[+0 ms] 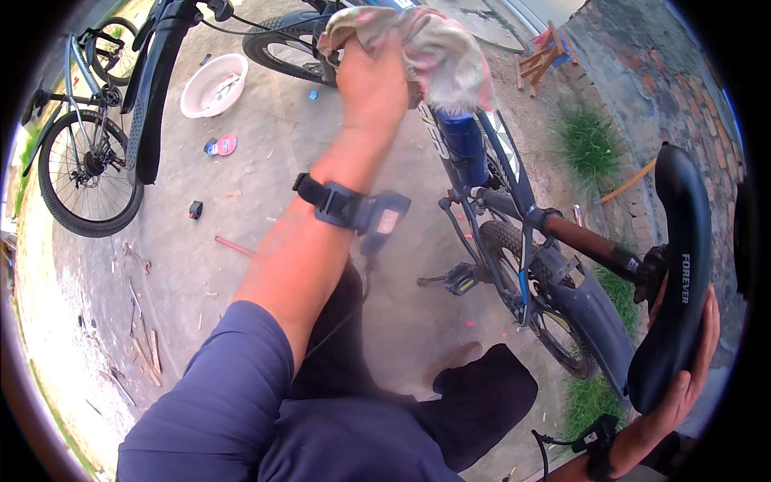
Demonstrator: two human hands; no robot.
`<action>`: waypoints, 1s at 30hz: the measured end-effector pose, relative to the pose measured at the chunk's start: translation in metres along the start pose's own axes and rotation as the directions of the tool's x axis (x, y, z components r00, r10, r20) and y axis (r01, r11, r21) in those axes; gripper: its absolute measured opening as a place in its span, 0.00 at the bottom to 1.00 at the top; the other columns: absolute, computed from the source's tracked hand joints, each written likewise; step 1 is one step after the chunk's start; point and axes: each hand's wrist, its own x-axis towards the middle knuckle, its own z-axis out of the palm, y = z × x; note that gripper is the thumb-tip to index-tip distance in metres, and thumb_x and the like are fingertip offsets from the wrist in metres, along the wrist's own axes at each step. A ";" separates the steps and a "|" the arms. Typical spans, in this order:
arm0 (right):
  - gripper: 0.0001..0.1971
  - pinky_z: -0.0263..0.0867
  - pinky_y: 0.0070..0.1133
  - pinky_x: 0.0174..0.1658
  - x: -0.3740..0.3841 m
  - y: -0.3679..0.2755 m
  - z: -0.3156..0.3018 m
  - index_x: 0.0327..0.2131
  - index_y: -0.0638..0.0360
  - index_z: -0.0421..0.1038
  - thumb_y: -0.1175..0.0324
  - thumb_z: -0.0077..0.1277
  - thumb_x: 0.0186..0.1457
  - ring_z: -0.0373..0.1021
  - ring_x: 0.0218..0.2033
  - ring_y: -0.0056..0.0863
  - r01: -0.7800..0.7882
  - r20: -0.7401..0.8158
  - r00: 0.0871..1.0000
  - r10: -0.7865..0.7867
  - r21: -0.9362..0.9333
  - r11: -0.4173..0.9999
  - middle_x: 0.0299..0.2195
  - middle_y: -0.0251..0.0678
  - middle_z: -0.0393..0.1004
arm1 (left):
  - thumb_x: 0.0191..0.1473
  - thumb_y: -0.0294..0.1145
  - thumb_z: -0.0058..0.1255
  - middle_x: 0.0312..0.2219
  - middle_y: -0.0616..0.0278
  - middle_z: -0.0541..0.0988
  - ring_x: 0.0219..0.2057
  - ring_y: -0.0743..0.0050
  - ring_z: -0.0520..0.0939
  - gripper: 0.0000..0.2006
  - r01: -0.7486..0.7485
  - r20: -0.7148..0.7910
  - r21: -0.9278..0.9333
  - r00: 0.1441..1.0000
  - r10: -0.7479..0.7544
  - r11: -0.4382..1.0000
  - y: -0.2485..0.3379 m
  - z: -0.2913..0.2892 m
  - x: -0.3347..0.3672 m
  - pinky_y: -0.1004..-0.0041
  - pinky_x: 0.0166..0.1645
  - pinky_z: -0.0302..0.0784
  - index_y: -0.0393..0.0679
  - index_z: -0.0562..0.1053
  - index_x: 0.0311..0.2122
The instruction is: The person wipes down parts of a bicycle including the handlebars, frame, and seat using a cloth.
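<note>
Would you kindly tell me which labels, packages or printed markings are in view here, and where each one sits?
Saddle marking: pale lettering along the side of the black saddle, which the right hand holds from below.
Wrist device label: small pale rectangular patch on the dark blue unit strapped to the left forearm.
Frame decal: white marks on the blue bicycle frame, below the cloth.
Small packet: pink and blue, on the concrete near the white basin.

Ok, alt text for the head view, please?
A person's left hand presses a crumpled rag onto a blue bicycle's frame, while the right hand steadies its black saddle. Another bicycle and a white bowl sit on the concrete behind.
</note>
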 end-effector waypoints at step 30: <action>0.45 0.58 0.33 0.66 -0.022 0.022 0.001 0.66 0.63 0.55 0.33 0.37 0.59 0.61 0.64 0.39 -0.192 -0.137 0.969 0.204 0.095 0.977 0.65 0.49 0.58 | 0.37 0.59 0.62 0.30 0.47 0.83 0.35 0.51 0.85 0.34 -0.286 0.537 0.808 0.718 -0.443 0.516 -0.015 0.021 -0.017 0.60 0.42 0.80 0.34 0.78 0.39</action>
